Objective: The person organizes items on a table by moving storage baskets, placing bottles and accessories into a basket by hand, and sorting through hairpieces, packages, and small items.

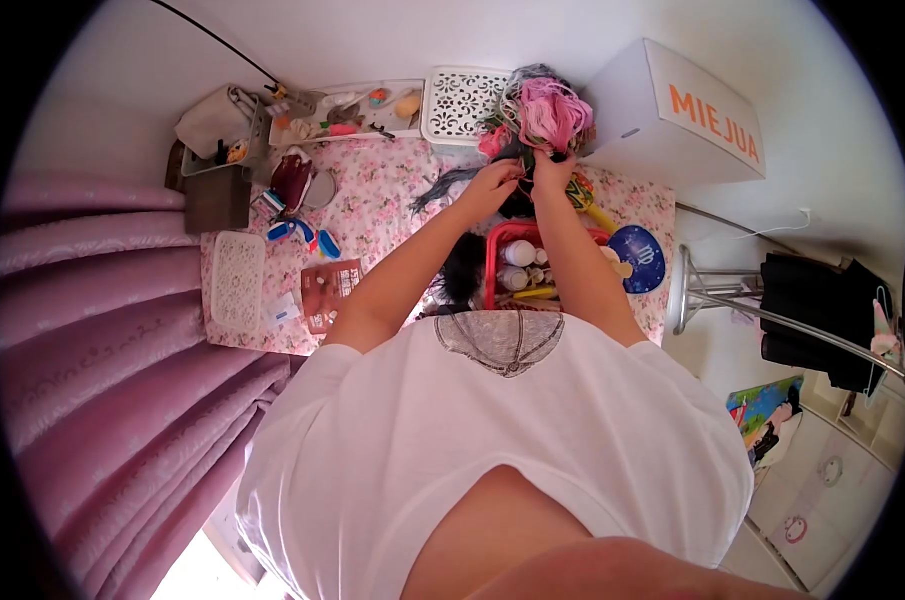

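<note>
Both my hands reach to the back of the table, at a bunch of pink flowers (550,112) with grey wrapping. My right hand (552,172) is closed round the lower part of the bunch, just under the pink blooms. Beside it on the left, my left hand (496,186) has its fingers pressed together at the dark stems; what they pinch is too small to make out. A red basket (491,262) with white bottles (518,253) stands nearer to me, below my hands.
A white box (672,120) with orange letters stands at the back right. Along the wall are a white patterned lidded box (462,105) and a tray (397,95) of small items. A blue round fan (636,258) lies right; a white basket (237,280) lies left.
</note>
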Available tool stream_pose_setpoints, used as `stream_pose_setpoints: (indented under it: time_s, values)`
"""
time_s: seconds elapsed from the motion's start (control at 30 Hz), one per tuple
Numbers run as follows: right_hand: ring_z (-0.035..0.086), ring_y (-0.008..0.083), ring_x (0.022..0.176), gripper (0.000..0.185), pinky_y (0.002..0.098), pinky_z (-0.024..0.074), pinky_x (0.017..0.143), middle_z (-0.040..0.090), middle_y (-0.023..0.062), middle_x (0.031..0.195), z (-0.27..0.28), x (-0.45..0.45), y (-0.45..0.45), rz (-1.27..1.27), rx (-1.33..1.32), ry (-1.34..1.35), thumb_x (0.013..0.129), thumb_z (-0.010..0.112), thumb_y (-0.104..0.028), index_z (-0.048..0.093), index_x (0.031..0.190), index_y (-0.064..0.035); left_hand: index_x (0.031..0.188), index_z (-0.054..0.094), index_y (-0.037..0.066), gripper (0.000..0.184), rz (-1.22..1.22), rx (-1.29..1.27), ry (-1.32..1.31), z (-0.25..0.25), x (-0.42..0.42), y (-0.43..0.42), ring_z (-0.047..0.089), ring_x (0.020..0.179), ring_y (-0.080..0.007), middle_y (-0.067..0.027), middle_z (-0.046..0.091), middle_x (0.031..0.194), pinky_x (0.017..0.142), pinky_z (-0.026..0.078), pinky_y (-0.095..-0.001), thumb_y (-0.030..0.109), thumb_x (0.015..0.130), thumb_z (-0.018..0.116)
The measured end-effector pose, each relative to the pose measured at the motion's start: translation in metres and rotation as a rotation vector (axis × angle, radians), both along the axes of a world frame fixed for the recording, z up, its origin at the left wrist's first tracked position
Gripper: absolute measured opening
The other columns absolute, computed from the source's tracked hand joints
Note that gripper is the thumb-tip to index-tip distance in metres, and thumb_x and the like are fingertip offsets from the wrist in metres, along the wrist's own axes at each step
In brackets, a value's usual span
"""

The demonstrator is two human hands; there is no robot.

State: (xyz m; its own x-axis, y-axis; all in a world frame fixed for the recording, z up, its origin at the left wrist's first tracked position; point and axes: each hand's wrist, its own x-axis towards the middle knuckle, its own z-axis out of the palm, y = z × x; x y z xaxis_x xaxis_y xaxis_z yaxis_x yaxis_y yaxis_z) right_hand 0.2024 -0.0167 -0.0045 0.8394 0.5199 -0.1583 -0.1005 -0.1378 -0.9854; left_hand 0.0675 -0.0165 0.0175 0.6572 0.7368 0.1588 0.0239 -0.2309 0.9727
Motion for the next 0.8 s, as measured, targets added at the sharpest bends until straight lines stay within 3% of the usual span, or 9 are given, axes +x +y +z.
stream_pose_setpoints:
  time_s: [0.03,0.13,0.23,0.33,0.47,0.5,0.6,0.63,0.8]
  values:
    - [0.045,0.0204,0.097,0.065,0.0292,0.036,0.082,0.045,0.014,0.109,0.004,0.001,-0.002,-0.026,-0.022,0.007,0.061,0.068,-0.011,0.034,0.115,0.0,0.093,0.051,-0.002,0.018,0.049,0.091,0.0,0.003,-0.001,-0.002,0.048,0.092,-0.0189,-0.0115,0.053,0.096,0.08,0.038,-0.0294,0.008,0.079,0.046]
    - [0.046,0.0192,0.095,0.059,0.0278,0.0373,0.08,0.046,0.013,0.107,0.015,-0.003,-0.008,-0.1,0.011,0.033,0.064,0.064,-0.005,0.036,0.115,-0.0002,0.091,0.051,-0.002,0.016,0.083,-0.196,0.044,0.007,-0.005,-0.001,0.05,0.086,-0.0183,-0.011,0.054,0.09,0.076,0.039,-0.0291,0.009,0.08,0.045]
    - [0.048,0.0185,0.092,0.058,0.0269,0.039,0.078,0.047,0.012,0.107,0.031,-0.008,-0.026,-0.014,0.134,0.089,0.065,0.062,-0.003,0.035,0.117,-0.0002,0.087,0.053,0.0,0.014,0.207,-0.15,0.002,0.023,-0.014,-0.003,0.051,0.08,-0.0218,-0.0113,0.053,0.082,0.069,0.04,-0.0314,0.009,0.077,0.049]
    - [0.049,0.0178,0.09,0.057,0.0265,0.0403,0.075,0.048,0.0111,0.106,0.055,-0.024,-0.049,0.136,0.196,0.154,0.067,0.06,-0.003,0.033,0.118,0.0,0.083,0.052,-0.001,0.013,0.512,0.108,0.045,0.027,-0.024,-0.009,0.051,0.079,-0.0224,-0.0115,0.052,0.079,0.07,0.04,-0.0321,0.011,0.077,0.05]
    - [0.05,0.0163,0.09,0.056,0.0252,0.0413,0.075,0.05,0.0095,0.103,0.065,-0.043,-0.078,0.464,0.248,0.267,0.07,0.059,-0.005,0.033,0.119,0.0003,0.11,0.041,0.001,0.037,0.582,-0.138,-0.063,0.028,-0.052,-0.012,0.048,0.094,-0.02,-0.0137,0.049,0.104,0.083,0.036,-0.0284,0.019,0.079,0.052]
    - [0.049,0.0157,0.092,0.06,0.0249,0.0403,0.077,0.048,0.011,0.107,0.073,-0.049,-0.084,0.525,0.223,0.264,0.069,0.06,-0.005,0.031,0.12,0.0032,0.122,0.029,0.002,0.059,0.405,-0.472,-0.198,0.049,-0.065,-0.016,0.048,0.093,-0.023,-0.0158,0.04,0.114,0.081,0.038,-0.032,0.022,0.075,0.058]
    - [0.048,0.0147,0.093,0.064,0.0253,0.0374,0.081,0.048,0.0107,0.108,0.085,-0.069,-0.1,0.748,0.162,0.319,0.066,0.065,-0.011,0.033,0.12,0.0054,0.125,0.024,0.001,0.069,0.167,-0.465,-0.253,0.055,-0.099,-0.029,0.045,0.101,-0.0212,-0.0149,0.037,0.119,0.086,0.035,-0.0305,0.022,0.071,0.062]
    - [0.049,0.0148,0.093,0.062,0.0255,0.0378,0.081,0.05,0.0103,0.106,0.101,-0.075,-0.107,0.816,0.142,0.363,0.066,0.065,-0.012,0.035,0.118,0.0046,0.126,0.02,0.0,0.077,0.166,-0.612,-0.261,0.053,-0.11,-0.032,0.043,0.105,-0.0203,-0.0125,0.039,0.12,0.087,0.035,-0.0301,0.019,0.067,0.065]
    - [0.051,0.0147,0.089,0.05,0.0259,0.0398,0.078,0.053,0.0097,0.102,0.117,-0.109,-0.126,1.031,0.158,0.311,0.068,0.062,-0.011,0.042,0.112,0.0006,0.12,0.032,0.001,0.06,-0.014,-0.702,-0.271,0.071,-0.144,-0.066,0.052,0.095,-0.0204,-0.012,0.051,0.107,0.082,0.042,-0.0316,0.014,0.069,0.06]
